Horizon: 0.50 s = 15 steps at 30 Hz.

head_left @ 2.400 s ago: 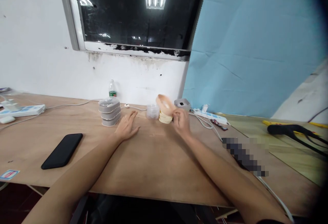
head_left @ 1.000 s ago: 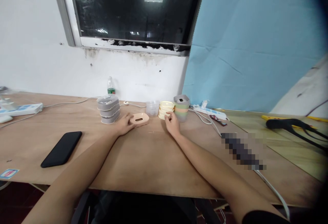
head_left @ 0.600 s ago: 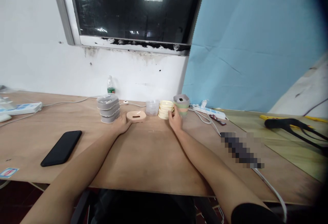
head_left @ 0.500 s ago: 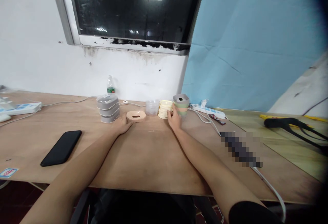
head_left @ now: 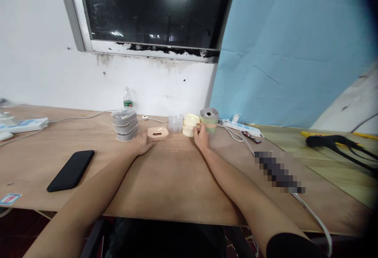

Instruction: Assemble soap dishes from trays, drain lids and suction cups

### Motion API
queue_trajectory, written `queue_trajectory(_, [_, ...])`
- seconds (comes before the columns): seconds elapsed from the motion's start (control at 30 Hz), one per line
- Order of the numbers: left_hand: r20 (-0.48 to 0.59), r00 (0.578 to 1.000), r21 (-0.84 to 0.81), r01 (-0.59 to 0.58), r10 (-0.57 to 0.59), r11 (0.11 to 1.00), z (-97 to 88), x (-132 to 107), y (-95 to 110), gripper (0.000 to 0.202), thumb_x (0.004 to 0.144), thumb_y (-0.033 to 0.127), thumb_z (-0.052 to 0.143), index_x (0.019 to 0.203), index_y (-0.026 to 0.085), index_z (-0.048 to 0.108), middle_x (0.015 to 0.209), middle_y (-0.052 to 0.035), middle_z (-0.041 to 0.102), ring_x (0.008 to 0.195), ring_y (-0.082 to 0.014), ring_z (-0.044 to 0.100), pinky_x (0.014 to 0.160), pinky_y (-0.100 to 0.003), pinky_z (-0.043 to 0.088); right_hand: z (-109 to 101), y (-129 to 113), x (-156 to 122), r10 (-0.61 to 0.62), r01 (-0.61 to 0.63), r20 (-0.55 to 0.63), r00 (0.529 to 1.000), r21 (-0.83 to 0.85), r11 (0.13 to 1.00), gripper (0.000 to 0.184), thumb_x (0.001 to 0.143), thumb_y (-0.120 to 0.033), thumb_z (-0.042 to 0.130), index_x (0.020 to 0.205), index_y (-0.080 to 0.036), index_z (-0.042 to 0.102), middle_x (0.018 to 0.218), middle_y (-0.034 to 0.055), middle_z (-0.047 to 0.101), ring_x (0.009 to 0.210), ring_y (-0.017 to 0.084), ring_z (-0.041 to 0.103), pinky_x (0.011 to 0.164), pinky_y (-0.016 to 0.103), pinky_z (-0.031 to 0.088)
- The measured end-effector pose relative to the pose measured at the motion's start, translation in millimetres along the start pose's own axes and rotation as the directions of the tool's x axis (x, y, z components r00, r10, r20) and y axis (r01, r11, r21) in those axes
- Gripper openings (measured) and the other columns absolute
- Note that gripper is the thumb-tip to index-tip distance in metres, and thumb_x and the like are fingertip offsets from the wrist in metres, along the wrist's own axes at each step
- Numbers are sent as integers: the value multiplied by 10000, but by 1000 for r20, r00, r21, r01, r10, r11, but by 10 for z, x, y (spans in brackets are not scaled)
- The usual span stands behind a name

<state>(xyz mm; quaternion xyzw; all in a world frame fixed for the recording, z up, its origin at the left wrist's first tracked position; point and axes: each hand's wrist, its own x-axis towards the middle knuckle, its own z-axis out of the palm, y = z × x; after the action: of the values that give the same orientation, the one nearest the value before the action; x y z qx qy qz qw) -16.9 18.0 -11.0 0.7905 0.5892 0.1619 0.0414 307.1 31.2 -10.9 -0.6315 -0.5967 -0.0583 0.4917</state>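
My right hand (head_left: 201, 138) pinches the top cream lid (head_left: 191, 119) of a small stack of cream lids (head_left: 188, 130) and tilts it up at the far middle of the wooden table (head_left: 174, 179). My left hand (head_left: 141, 145) rests flat on the table, its fingertips against a pink lid (head_left: 157, 132) that lies there with a slot in its top. Right behind my right hand stands a stack of coloured cups with a grey lid (head_left: 209, 121).
A stack of grey lidded containers (head_left: 125, 123), a clear cup (head_left: 175, 123) and a green-labelled bottle (head_left: 126, 98) stand near the wall. A black phone (head_left: 71, 170) lies at left. Power strips (head_left: 241, 129) and cables run at both sides; a black tool (head_left: 335, 143) lies at right.
The pink lid went from my right hand down onto the table by my left hand. My right hand then reached to the cream stack and has lifted its top lid at one edge.
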Motion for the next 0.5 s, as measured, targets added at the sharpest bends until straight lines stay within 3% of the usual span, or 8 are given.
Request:
queue_trajectory(0.13, [18, 1000, -1, -1, 1, 1000, -13, -13, 9, 864, 838, 675, 385, 1461, 121, 163, 1368, -218, 487, 1282, -358, 439, 1015, -465, 342, 24, 16, -7, -41, 41, 14, 999, 11, 999, 443, 888, -364, 419, 1278, -162, 473, 721, 40, 632, 708, 234, 587, 718, 326, 429])
queue_trajectory(0.2, [26, 1000, -1, 1, -1, 1000, -14, -14, 8, 866, 837, 678, 381, 1457, 110, 177, 1355, -222, 499, 1275, -365, 446, 1012, -470, 343, 32, 25, -3, -53, 53, 39, 998, 7, 999, 462, 901, -371, 399, 1314, -172, 457, 818, 68, 666, 757, 245, 602, 748, 337, 437])
queue_trajectory(0.33, [31, 1000, 4, 7, -7, 1000, -5, -4, 0, 846, 827, 696, 382, 1448, 147, 218, 1342, -206, 514, 1255, -374, 463, 997, -482, 350, 25, 32, 11, -53, 53, 58, 997, -10, 999, 409, 922, -358, 347, 1248, -185, 523, 1025, 111, 674, 893, 262, 613, 795, 339, 440])
queue_trajectory(0.5, [29, 999, 11, 18, -18, 1000, 24, 12, -20, 852, 830, 694, 383, 1460, 153, 192, 1377, -202, 481, 1270, -366, 446, 1004, -466, 344, 5, 31, 18, -61, 62, 57, 997, -18, 998, 365, 923, -325, 342, 1189, -173, 539, 996, 115, 678, 896, 261, 613, 784, 331, 437])
